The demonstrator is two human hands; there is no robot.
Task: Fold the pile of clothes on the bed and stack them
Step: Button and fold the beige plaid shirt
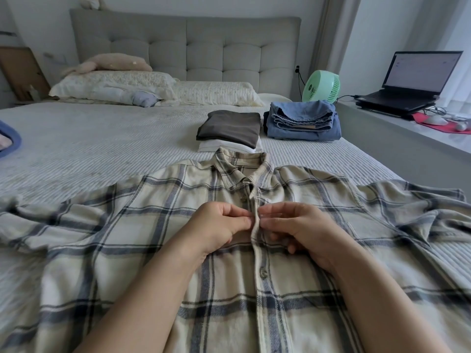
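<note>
A cream and blue plaid shirt (153,250) lies spread face up on the bed (89,138), collar away from me, sleeves out to both sides. My left hand (216,228) and my right hand (300,228) meet at the button placket in the chest area, each pinching an edge of the placket between thumb and fingers. Behind the collar sits a folded stack with a dark brown garment (229,128) on top of white ones. To its right stands a folded stack of blue denim clothes (303,121).
Pillows (114,85) and a grey padded headboard (191,44) lie at the far end. A green fan (321,86), a laptop (413,80) and cables sit on the ledge at right. A blue-rimmed object (10,138) shows at the left edge.
</note>
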